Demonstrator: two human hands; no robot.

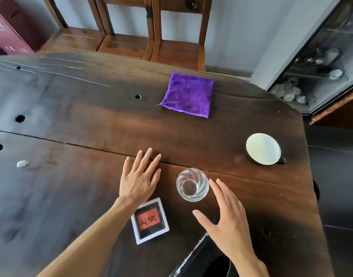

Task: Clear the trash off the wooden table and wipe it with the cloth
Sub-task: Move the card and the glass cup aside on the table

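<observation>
Both my hands, left [138, 177] and right [228, 218], hover spread and empty above the tabletop [81, 120].
A careless right-hand sweep could topple the glass [192, 184] beside it.

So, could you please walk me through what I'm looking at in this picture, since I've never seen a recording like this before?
There is no machine here. A person wears a camera on the head, so the single picture looks forward and down at their own bare hands.

Below is a dark wooden table. The left hand is spread open, low over or on the wood. The right hand is open too, close beside a clear empty glass but not gripping it. Neither hand holds anything.

Near the left forearm lies a small square packet, white-edged with a red label. Farther away sits a folded purple cloth, and to the right a dark cup with a pale inside. A small pale scrap lies far left. Wooden chairs stand beyond the table.
</observation>
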